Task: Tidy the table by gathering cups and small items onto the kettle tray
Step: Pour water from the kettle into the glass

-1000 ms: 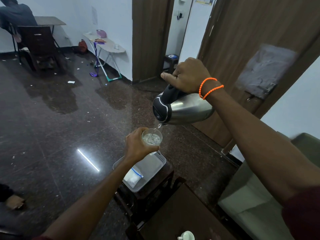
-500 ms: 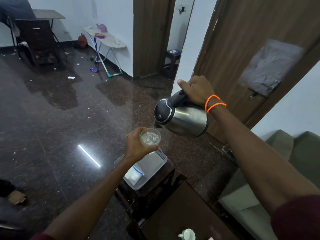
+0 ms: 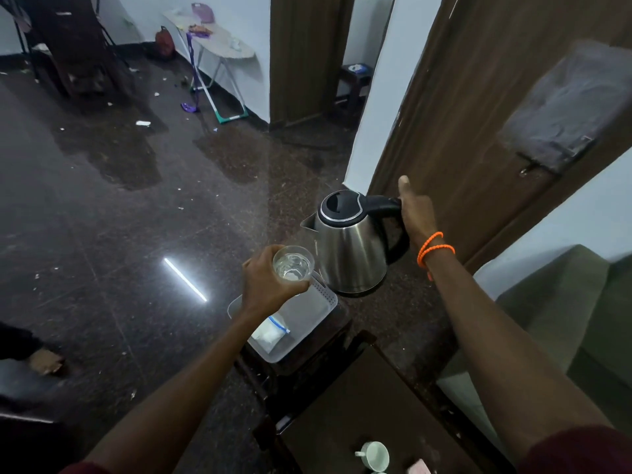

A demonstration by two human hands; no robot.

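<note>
Left grip: fingers curled round a clear drinking glass, glass upright, clear liquid inside. Glass sits at the thumb side of the grip, rim up.

Right grip: fingers wrapped round the black handle of a stainless steel electric kettle with a black lid, thumb sticking straight up. Kettle hangs upright to the left of this grip, spout pointing towards the left grip. Kettle body just beside the glass; can't tell if they touch. Orange bead bracelet on the wrist just behind the right grip.

Below the left grip: white rectangular plastic tray on a small dark wooden table. Forearm covers part of the tray. Kettle base is above the tray's far right corner; can't tell if it rests on anything. Small clear zip bag with a blue seal strip and white contents lies in the tray, right under the left wrist.

Nearer than both grips, between the two forearms: second dark brown table, with a white ceramic cup on its near edge, well apart from the tray. Pinkish item next to the cup, cut off by the frame, can't identify.

Right of the right grip: olive green sofa.
</note>
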